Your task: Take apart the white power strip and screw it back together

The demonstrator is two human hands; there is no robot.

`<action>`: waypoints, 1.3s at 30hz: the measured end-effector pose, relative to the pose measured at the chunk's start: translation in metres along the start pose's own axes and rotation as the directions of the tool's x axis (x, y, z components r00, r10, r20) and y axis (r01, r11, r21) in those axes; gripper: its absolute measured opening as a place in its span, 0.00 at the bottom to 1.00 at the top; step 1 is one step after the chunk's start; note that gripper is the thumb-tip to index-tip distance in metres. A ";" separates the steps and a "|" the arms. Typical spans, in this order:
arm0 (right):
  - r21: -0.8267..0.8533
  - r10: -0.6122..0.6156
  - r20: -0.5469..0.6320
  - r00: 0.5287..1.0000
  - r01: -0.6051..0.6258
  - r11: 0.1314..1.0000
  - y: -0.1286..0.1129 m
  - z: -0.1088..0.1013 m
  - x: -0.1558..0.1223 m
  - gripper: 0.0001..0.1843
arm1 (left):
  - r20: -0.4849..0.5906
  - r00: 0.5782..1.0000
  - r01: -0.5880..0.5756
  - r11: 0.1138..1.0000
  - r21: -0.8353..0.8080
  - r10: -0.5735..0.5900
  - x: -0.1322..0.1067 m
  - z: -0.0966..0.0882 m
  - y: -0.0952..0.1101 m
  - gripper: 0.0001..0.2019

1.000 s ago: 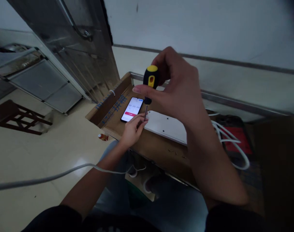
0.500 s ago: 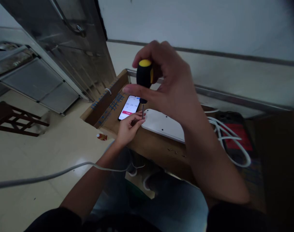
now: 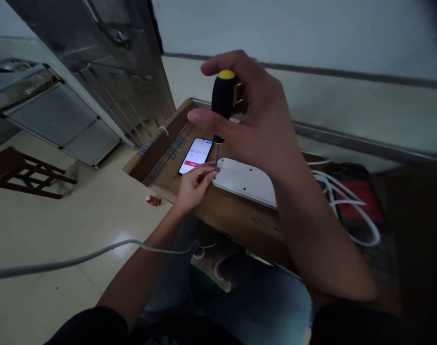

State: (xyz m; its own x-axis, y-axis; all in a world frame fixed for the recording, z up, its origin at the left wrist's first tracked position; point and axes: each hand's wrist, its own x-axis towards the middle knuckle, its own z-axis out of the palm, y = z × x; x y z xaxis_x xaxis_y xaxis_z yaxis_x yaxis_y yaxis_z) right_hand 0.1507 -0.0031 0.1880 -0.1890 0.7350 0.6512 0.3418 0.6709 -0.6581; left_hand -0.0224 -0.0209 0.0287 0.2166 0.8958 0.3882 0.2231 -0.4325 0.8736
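The right hand (image 3: 256,120) is closed firmly around a black-and-yellow screwdriver (image 3: 224,96), held upright just above a white plastic panel (image 3: 245,182). The panel lies in a shallow cardboard box (image 3: 157,148) beside a phone (image 3: 194,156). The left hand (image 3: 193,189) curls nearly shut at the shaft's tip (whether it grips anything is too small to tell).

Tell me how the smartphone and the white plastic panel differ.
The smartphone has a dark edge and a lit screen showing a timer and a red button, while the white plastic panel is plain apart from a few small dark holes. The smartphone is clearly smaller than the panel. The smartphone also lies further left than the panel. Both lie flat on the brown cardboard.
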 end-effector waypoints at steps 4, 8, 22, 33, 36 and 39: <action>-0.027 0.038 -0.053 0.998 -0.039 0.999 0.005 0.002 0.003 0.29 | 0.000 0.999 0.052 0.999 -0.002 -0.052 -0.001 0.001 -0.001 0.11; 0.106 -0.015 0.010 1.000 0.014 0.994 0.008 0.005 0.001 0.37 | -0.028 0.994 0.105 0.994 -0.029 -0.106 -0.001 0.002 -0.002 0.11; -0.124 0.032 0.038 0.999 -0.027 0.992 0.002 0.002 0.006 0.30 | 0.011 0.999 0.037 0.998 -0.054 -0.036 -0.004 0.003 0.000 0.16; -0.334 0.110 -0.013 0.994 -0.108 0.937 -0.007 0.003 0.005 0.29 | -0.058 0.992 0.109 0.993 -0.045 -0.111 -0.005 0.005 -0.001 0.14; -0.303 0.085 -0.015 0.996 -0.086 0.949 -0.007 0.001 0.006 0.32 | -0.115 0.986 0.116 0.993 -0.037 -0.119 -0.005 0.007 -0.002 0.12; -0.194 0.007 0.035 0.999 0.000 0.981 -0.007 0.000 0.004 0.31 | -0.157 0.980 0.114 0.993 -0.040 -0.119 -0.004 0.008 -0.002 0.11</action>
State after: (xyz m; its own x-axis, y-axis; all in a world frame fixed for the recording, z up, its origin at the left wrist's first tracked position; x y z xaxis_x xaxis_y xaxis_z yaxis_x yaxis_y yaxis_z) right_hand 0.1479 -0.0045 0.1952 -0.2188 0.7429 0.6326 0.5137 0.6389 -0.5727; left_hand -0.0164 -0.0249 0.0232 0.0370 0.9459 0.3224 0.2084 -0.3228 0.9232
